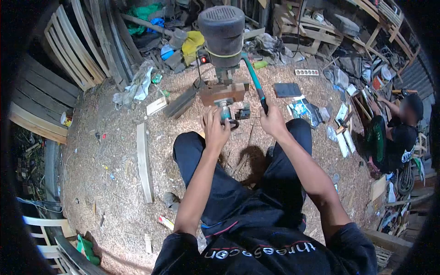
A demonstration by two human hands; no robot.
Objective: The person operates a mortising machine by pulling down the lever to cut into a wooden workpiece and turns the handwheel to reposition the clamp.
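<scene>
In front of me stands a machine with a grey motor (222, 39), like a bench drill. My right hand (274, 121) is wrapped round the black grip of a long teal handle (253, 75), whose upper end reaches beside the motor. My left hand (214, 126) curls over a small teal and metal machine part (225, 111) below the motor; the palm side is hidden. Just beyond those fingers is a brown wooden block (224, 94). A black knob or ring (234, 124) shows by the left fingertips.
Wood shavings cover the ground (114, 174). A long board (145, 162) lies to the left, and slats (73, 46) lean further back. At right a co-worker (396, 128) sits near a hammer (344, 123) and wood pieces. A power strip (306, 72) lies behind.
</scene>
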